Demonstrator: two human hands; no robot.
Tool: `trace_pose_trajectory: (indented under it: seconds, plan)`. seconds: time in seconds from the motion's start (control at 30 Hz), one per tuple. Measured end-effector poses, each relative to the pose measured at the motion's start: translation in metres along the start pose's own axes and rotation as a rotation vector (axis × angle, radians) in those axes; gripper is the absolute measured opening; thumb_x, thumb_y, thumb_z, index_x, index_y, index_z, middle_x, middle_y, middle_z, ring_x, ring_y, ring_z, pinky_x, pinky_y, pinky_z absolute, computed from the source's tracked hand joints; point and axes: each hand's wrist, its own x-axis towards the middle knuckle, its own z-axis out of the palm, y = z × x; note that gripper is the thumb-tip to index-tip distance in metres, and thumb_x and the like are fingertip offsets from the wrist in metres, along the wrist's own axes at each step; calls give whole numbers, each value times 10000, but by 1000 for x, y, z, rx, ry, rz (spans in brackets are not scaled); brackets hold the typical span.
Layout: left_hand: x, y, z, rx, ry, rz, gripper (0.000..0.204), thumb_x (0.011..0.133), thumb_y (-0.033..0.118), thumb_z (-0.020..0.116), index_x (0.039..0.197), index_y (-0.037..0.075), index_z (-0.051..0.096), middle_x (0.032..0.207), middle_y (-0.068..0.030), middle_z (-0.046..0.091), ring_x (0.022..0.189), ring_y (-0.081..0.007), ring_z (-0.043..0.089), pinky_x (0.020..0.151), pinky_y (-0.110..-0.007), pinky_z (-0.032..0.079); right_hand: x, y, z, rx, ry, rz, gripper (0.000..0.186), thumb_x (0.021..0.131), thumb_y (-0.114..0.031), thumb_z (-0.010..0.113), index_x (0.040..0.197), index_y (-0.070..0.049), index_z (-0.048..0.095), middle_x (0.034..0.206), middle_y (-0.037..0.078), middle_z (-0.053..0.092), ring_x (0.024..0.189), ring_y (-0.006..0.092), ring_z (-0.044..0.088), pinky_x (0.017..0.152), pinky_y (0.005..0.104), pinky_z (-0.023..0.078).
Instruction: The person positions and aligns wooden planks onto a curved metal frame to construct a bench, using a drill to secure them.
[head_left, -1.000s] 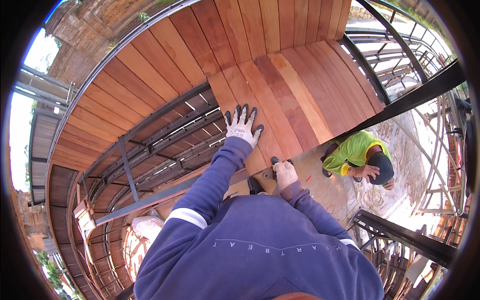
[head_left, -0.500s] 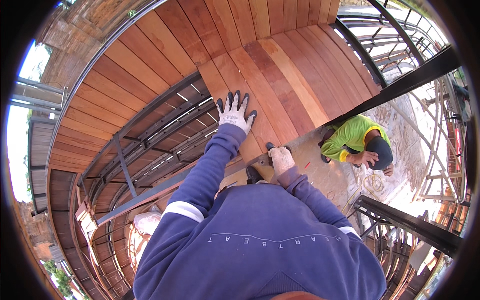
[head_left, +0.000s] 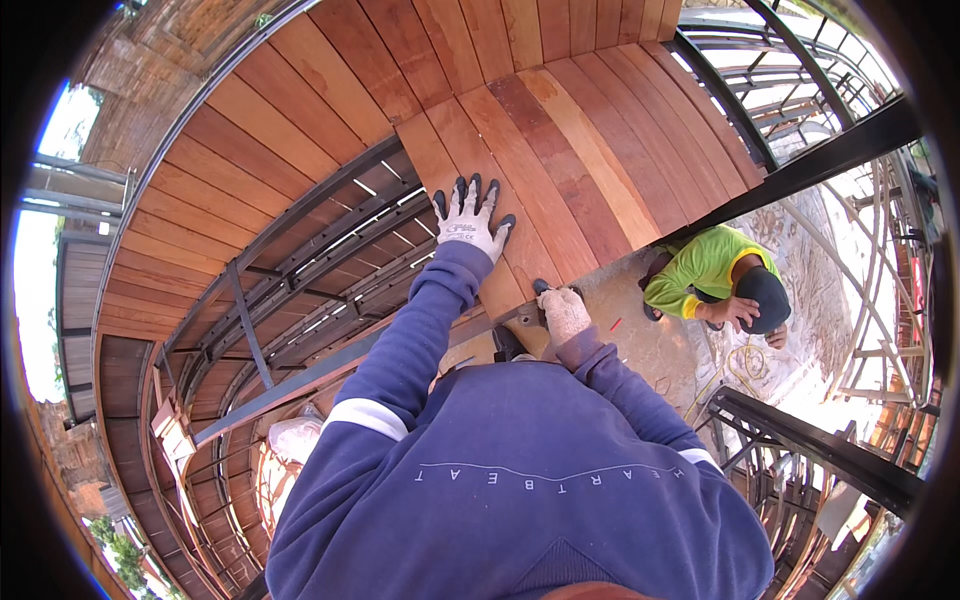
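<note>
My left hand [head_left: 470,222] wears a pale work glove with dark fingertips. It lies flat on the reddish wooden deck planks [head_left: 560,175], fingers spread, close to the open side of the decking. At the near end of these boards is my right hand [head_left: 564,312], also gloved. Its dark thumb tip rests on top of the end of a wooden plank [head_left: 503,296], and the other fingers are hidden, seemingly curled at the edge. Both sleeves are dark blue.
Bare metal joists [head_left: 330,245] lie exposed left of the boards. A dark steel beam [head_left: 800,190] runs along the right. Below, a person in a bright green shirt [head_left: 715,270] bends over, hands at a dark cap. Another dark beam [head_left: 815,450] juts in lower right.
Hardly anything differs. My left hand stays flat on the boards, and my right hand at the plank's end has shifted very slightly. The person below stays bent over.
</note>
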Motion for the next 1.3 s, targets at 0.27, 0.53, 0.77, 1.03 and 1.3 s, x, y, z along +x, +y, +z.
trace_pose_trajectory:
  seconds: [0.27,0.53,0.77,1.03,1.3]
  plan:
    - [-1,0,2,-3,9,10,686,972,524,460,1565,206,325,1637,-122,250,1522,-325,177,1223,-559,5,-6,-19,-4,22,-39,97,299,909,-238,566,907,49,649,815,111,619,800,178,576,736,340,465]
    - [3,1,-2,-17,-16,-4,713,953,522,501,1566,205,320,1634,-130,251,1518,-334,185,1230,-535,33,-2,-10,-13,214,18,130,234,910,-195,591,885,31,645,782,36,599,743,116,548,653,296,447]
    - [14,24,-14,-107,-17,13,755,943,527,524,1557,138,318,1629,-144,250,1514,-347,187,1229,-538,65,4,-16,-46,266,122,78,227,906,-227,604,869,-8,646,748,1,574,698,89,508,627,271,416]
    - [23,49,0,-82,28,76,740,952,498,529,1558,133,314,1624,-137,267,1514,-344,187,1234,-531,41,22,-17,-66,313,128,216,247,894,-248,610,786,-31,661,716,-23,555,670,84,495,620,270,398]
    - [22,50,-8,-71,30,57,723,951,496,533,1545,129,346,1615,-138,291,1511,-336,204,1232,-535,46,35,-30,-97,34,-150,307,315,905,-302,592,965,3,644,832,74,602,788,169,561,697,329,465]
